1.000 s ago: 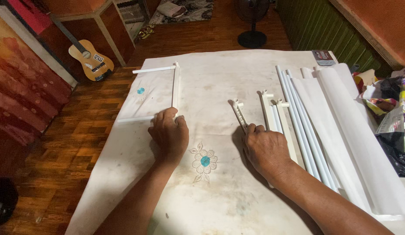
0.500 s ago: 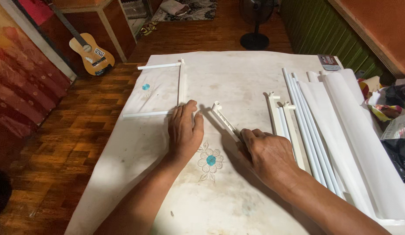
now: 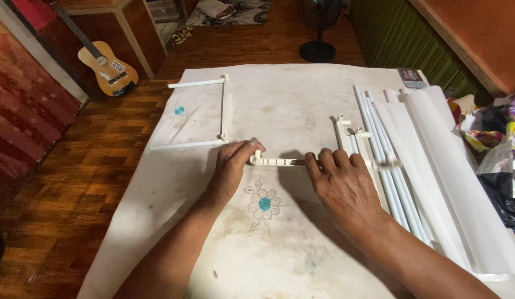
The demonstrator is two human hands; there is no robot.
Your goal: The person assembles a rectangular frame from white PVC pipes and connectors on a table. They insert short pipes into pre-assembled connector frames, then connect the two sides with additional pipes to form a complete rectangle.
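At the far left of the white cloth [image 3: 301, 111], a three-sided frame of thin white rods [image 3: 224, 111] lies flat, well apart from both hands. The left hand [image 3: 232, 166] pinches one end of a short cream plastic bar [image 3: 274, 161] between thumb and curled fingers; the bar lies crosswise near the middle of the cloth, just above an embroidered flower [image 3: 263, 204]. The right hand [image 3: 343, 182] takes the other end, fingers pressed together over it — whether the thumb closes underneath cannot be told. The bar looks light, stiff and smooth, with small slots along its face, so it probably slips easily and is best taken at the ends, as both hands do now. Its right end is hidden under the fingers. Further right, white tubes [image 3: 379, 138] and similar cream bars [image 3: 346, 133] lie side by side, partly covered by the hand — their count is hard to make out.
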